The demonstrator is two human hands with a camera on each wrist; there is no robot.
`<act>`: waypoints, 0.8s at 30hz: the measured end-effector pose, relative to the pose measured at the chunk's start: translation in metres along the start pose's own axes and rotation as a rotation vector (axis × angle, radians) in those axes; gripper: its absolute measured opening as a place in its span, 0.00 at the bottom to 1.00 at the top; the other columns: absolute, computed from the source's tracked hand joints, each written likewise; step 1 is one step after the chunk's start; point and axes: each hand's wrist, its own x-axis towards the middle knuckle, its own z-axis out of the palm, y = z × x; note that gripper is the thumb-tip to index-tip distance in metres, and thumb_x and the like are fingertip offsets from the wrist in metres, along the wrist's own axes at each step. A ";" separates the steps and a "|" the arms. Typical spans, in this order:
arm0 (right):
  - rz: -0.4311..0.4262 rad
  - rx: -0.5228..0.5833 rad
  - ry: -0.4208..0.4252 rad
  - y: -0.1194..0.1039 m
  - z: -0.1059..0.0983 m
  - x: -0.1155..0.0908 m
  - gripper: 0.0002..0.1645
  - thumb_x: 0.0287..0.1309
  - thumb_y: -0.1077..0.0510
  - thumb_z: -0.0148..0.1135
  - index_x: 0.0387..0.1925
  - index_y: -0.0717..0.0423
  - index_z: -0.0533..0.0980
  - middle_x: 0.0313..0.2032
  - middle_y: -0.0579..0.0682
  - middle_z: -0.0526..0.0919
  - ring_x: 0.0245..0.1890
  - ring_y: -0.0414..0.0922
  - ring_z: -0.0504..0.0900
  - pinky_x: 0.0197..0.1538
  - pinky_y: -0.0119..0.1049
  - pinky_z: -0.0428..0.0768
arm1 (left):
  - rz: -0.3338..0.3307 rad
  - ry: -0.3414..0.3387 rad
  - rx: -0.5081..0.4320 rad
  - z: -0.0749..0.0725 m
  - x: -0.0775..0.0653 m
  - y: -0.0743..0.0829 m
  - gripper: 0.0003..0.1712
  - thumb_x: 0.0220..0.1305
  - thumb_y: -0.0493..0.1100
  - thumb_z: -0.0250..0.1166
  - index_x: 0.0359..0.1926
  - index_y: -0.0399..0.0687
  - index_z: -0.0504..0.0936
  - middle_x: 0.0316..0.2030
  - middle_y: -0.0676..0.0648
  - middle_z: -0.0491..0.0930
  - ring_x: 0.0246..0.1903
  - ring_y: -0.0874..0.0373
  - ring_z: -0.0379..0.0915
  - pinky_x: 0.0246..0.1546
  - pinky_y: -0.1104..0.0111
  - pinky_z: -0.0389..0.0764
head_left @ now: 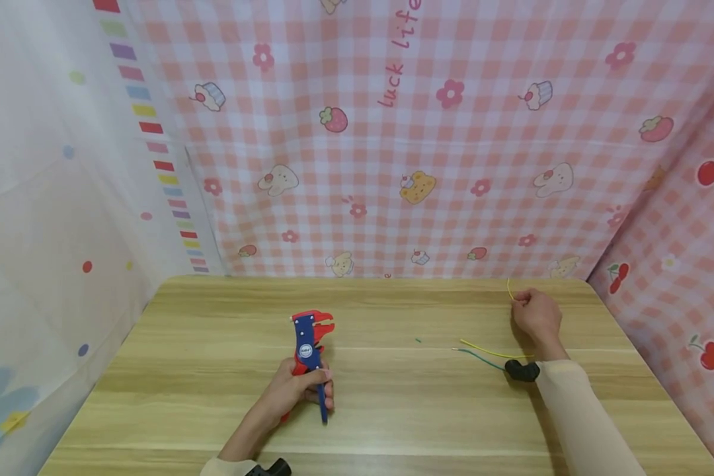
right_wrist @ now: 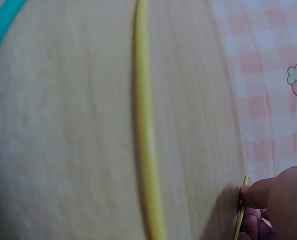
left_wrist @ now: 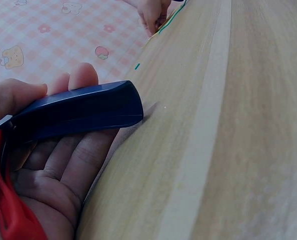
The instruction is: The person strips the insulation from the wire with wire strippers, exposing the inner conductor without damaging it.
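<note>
- At the left side, a pale curtain (head_left: 53,198) with coloured dots, hanging beside a wood-grain table (head_left: 393,416).
- Near left, a cream left sleeve (head_left: 223,468) with a black wrist device (head_left: 272,468).
- Just farther in, left of the table's middle, the left hand (head_left: 288,387), fingers and thumb wrapped round a wire stripper (head_left: 305,337); blue handle (left_wrist: 78,112) between thumb and fingers, red handle (left_wrist: 13,215) by the palm.
- Head of the stripper toward the far side, red jaws facing right; cannot tell any contact with the table.
- Along the far side, a pink-checked cloth (head_left: 381,152) lettered "luck life".
- Right of the middle, a short green piece (head_left: 418,340) lying loose, well apart from both hands.
- Farther right, a yellow wire (right_wrist: 145,110) on the table, left tip free; on its near side, a green wire (right_wrist: 1,31) with a pale left tip.
- Far right, near the table's far edge, the right hand (head_left: 537,317), thumb and curled fingers pinching a yellow end (right_wrist: 240,215); cannot tell whether part of the same wire.
- Rightmost, a cherry-print cloth (head_left: 678,264).
</note>
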 end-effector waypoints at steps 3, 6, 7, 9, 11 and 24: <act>-0.022 -0.010 -0.018 0.000 -0.001 -0.002 0.16 0.65 0.57 0.52 0.43 0.66 0.79 0.42 0.66 0.84 0.44 0.63 0.82 0.47 0.54 0.76 | 0.000 -0.001 0.000 0.000 0.000 0.001 0.11 0.72 0.39 0.62 0.47 0.34 0.73 0.28 0.46 0.86 0.28 0.53 0.88 0.39 0.57 0.90; -0.052 -0.006 -0.032 0.000 -0.003 -0.004 0.14 0.62 0.59 0.53 0.41 0.66 0.79 0.40 0.66 0.84 0.42 0.62 0.81 0.44 0.53 0.76 | -0.001 -0.004 -0.001 0.001 -0.001 0.002 0.11 0.72 0.39 0.62 0.47 0.34 0.73 0.28 0.47 0.86 0.28 0.53 0.88 0.39 0.57 0.90; -0.057 0.005 -0.038 0.000 -0.003 -0.006 0.14 0.62 0.59 0.53 0.40 0.66 0.79 0.40 0.66 0.84 0.41 0.61 0.81 0.43 0.51 0.76 | -0.001 -0.006 -0.001 0.000 -0.001 0.002 0.11 0.72 0.39 0.62 0.46 0.34 0.73 0.28 0.47 0.86 0.28 0.53 0.88 0.39 0.57 0.90; -0.069 0.022 -0.051 0.000 -0.005 -0.007 0.14 0.62 0.59 0.54 0.39 0.66 0.79 0.39 0.65 0.84 0.39 0.60 0.81 0.40 0.47 0.75 | 0.002 -0.010 -0.003 0.000 -0.001 0.002 0.11 0.72 0.38 0.62 0.46 0.34 0.73 0.28 0.47 0.86 0.28 0.53 0.88 0.39 0.57 0.90; -0.083 0.043 -0.066 0.000 -0.005 -0.008 0.13 0.63 0.59 0.54 0.39 0.66 0.79 0.38 0.65 0.83 0.37 0.58 0.80 0.37 0.43 0.73 | 0.003 -0.012 -0.002 0.000 -0.001 0.003 0.10 0.72 0.38 0.62 0.46 0.35 0.74 0.28 0.47 0.86 0.28 0.53 0.88 0.39 0.57 0.90; -0.148 0.128 -0.093 -0.004 -0.005 -0.025 0.18 0.69 0.61 0.53 0.52 0.64 0.82 0.49 0.68 0.84 0.50 0.62 0.81 0.48 0.47 0.78 | 0.011 -0.021 -0.002 -0.001 0.000 0.001 0.12 0.72 0.38 0.62 0.46 0.32 0.73 0.28 0.47 0.86 0.28 0.53 0.88 0.39 0.56 0.90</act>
